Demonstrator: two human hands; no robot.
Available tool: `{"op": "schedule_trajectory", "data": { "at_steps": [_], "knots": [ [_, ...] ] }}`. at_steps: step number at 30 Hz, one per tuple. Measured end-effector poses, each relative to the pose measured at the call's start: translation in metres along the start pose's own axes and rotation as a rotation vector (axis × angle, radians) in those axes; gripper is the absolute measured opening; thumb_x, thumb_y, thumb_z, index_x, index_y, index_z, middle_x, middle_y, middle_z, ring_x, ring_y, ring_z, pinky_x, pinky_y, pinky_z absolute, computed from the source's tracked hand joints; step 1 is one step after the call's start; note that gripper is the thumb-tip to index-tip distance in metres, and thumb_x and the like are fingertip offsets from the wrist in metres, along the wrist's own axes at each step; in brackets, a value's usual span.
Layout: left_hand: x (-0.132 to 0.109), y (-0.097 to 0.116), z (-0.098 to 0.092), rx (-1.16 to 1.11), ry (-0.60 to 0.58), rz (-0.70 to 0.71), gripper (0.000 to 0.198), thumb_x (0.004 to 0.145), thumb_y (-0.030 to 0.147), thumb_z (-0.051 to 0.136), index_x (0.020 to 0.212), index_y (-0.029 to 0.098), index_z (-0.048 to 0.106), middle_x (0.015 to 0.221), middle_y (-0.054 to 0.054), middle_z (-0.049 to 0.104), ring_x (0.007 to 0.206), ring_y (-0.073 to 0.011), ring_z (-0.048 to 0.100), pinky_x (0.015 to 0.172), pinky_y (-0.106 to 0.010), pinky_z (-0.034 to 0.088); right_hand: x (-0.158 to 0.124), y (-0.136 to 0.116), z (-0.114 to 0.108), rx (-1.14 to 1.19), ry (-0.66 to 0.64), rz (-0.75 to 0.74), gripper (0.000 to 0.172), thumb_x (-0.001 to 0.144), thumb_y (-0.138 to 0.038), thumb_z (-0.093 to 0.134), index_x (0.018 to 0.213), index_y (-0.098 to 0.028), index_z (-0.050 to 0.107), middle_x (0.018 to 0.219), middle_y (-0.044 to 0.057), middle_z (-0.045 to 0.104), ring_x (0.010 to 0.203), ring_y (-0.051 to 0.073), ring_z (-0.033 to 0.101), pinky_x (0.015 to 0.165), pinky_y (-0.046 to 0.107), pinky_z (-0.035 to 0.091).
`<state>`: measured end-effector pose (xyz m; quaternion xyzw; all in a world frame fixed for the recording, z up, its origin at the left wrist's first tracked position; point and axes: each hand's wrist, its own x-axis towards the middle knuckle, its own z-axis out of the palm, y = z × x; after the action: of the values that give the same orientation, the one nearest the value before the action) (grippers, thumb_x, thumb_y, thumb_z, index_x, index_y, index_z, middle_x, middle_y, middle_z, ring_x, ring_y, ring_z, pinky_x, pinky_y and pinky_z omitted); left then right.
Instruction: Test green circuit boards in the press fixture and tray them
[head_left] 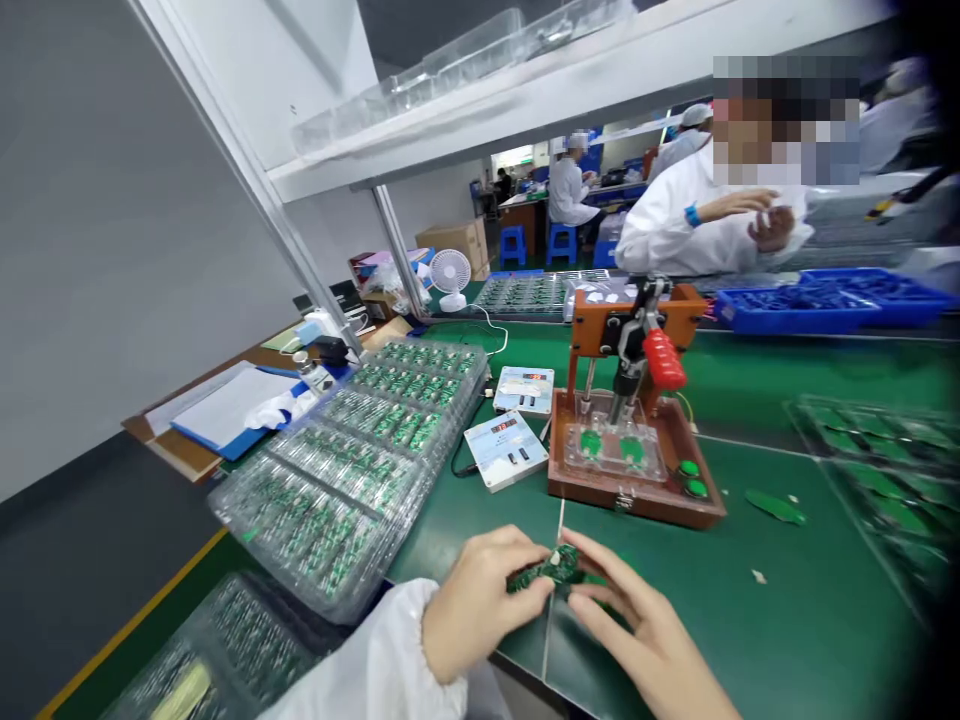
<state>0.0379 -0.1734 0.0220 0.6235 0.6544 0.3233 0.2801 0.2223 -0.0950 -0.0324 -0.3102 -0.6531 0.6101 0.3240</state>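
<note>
Near the front edge of the green table, a small green circuit board [546, 572] with a pale part on top is held between my hands. My left hand [486, 598] pinches its left end between thumb and fingers. Around the board's right end curl the fingers and thumb of my right hand [637, 615], partly hiding it. Just beyond stands a test fixture [630, 400] in a brown wooden box, with a red-handled toggle clamp over a clear plate. Two green pieces show at that plate, and two green buttons [691, 478] sit at the box's right.
Clear trays [315, 470] of circuit boards are stacked on the left, beside two white meter boxes [506, 450]. More green boards lie in trays [885, 470] at right. A loose green piece [775, 506] lies right of the fixture. A shelf [480, 95] spans overhead; a co-worker [701, 215] sits opposite.
</note>
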Motion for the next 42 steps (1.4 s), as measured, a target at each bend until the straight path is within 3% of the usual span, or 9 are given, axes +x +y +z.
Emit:
{"op": "schedule_trajectory", "data": {
  "at_steps": [5,12,17,23,28,33,38,40,42],
  "knots": [
    [0.014,-0.005,0.034,-0.111,-0.065,0.033,0.023,0.086,0.013,0.066,0.101,0.023,0.081,0.087,-0.002,0.069,0.08,-0.0162,0.064,0.074,-0.024,0.046,-0.011,0.015,-0.012,0.015,0.058,0.034,0.033,0.09,-0.047,0.071,0.112,-0.023,0.076,0.115,0.011,0.07,0.103,0.021,0.072,0.088,0.022,0.061],
    [0.015,-0.01,0.044,-0.153,-0.103,0.079,0.039,0.078,0.006,0.077,0.111,0.027,0.079,0.087,0.001,0.073,0.079,-0.0151,0.069,0.076,-0.022,0.05,-0.033,0.031,-0.044,0.014,0.166,0.01,0.028,0.087,-0.047,0.075,0.092,-0.019,0.076,0.106,0.01,0.071,0.097,0.021,0.073,0.083,0.019,0.061],
    [0.033,-0.031,0.038,0.091,0.042,0.247,0.027,0.09,0.009,0.069,0.114,0.02,0.074,0.098,-0.002,0.073,0.088,-0.0181,0.07,0.081,-0.027,0.052,-0.029,0.035,-0.076,-0.514,0.363,-0.198,0.02,0.097,-0.042,0.062,0.102,-0.026,0.074,0.109,0.006,0.069,0.099,0.019,0.07,0.085,0.023,0.059],
    [0.057,-0.049,0.058,0.341,0.138,0.353,0.014,0.093,0.01,0.066,0.105,0.017,0.068,0.094,-0.004,0.068,0.089,-0.0234,0.066,0.08,-0.036,0.054,-0.018,0.034,-0.076,-0.933,0.229,-0.33,0.024,0.105,-0.022,0.043,0.114,-0.026,0.065,0.117,0.006,0.066,0.106,0.021,0.066,0.091,0.034,0.056],
    [0.058,-0.047,0.064,0.182,0.126,0.322,0.021,0.09,0.026,0.075,0.109,0.02,0.067,0.101,-0.004,0.068,0.092,-0.0221,0.065,0.082,-0.034,0.052,-0.022,0.037,-0.068,-0.82,0.133,-0.304,0.045,0.093,-0.005,0.04,0.126,-0.028,0.06,0.123,0.004,0.064,0.117,0.019,0.061,0.1,0.034,0.054],
    [0.056,-0.047,0.057,-0.033,0.251,0.271,0.015,0.103,0.024,0.052,0.09,0.021,0.059,0.086,0.0,0.064,0.078,-0.0145,0.06,0.074,-0.026,0.047,-0.023,0.041,-0.073,-0.689,0.124,-0.319,0.072,0.072,0.003,0.034,0.132,-0.031,0.057,0.132,-0.001,0.062,0.129,0.016,0.054,0.114,0.035,0.044],
    [0.054,-0.056,0.06,-0.131,0.482,0.21,0.043,0.093,0.027,0.065,0.068,0.021,0.03,0.061,0.007,0.039,0.054,-0.0093,0.037,0.056,-0.022,0.034,-0.022,0.045,-0.08,-0.556,0.345,-0.244,0.045,0.086,-0.009,0.042,0.121,-0.027,0.064,0.124,0.001,0.067,0.12,0.019,0.06,0.109,0.036,0.045],
    [0.055,-0.061,0.061,-0.137,0.544,0.199,0.052,0.091,0.028,0.066,0.065,0.021,0.021,0.057,0.008,0.026,0.051,-0.0087,0.027,0.052,-0.023,0.028,-0.021,0.043,-0.082,-0.468,0.448,-0.156,0.024,0.095,-0.024,0.05,0.112,-0.024,0.066,0.113,0.003,0.069,0.108,0.02,0.064,0.098,0.033,0.048],
    [0.057,-0.063,0.061,-0.15,0.556,0.198,0.056,0.091,0.029,0.064,0.063,0.021,0.017,0.057,0.008,0.019,0.051,-0.0086,0.021,0.05,-0.024,0.024,-0.021,0.04,-0.083,-0.368,0.542,-0.081,0.025,0.098,-0.042,0.053,0.094,-0.021,0.065,0.092,0.003,0.067,0.087,0.018,0.064,0.081,0.029,0.049]
  ]
}}
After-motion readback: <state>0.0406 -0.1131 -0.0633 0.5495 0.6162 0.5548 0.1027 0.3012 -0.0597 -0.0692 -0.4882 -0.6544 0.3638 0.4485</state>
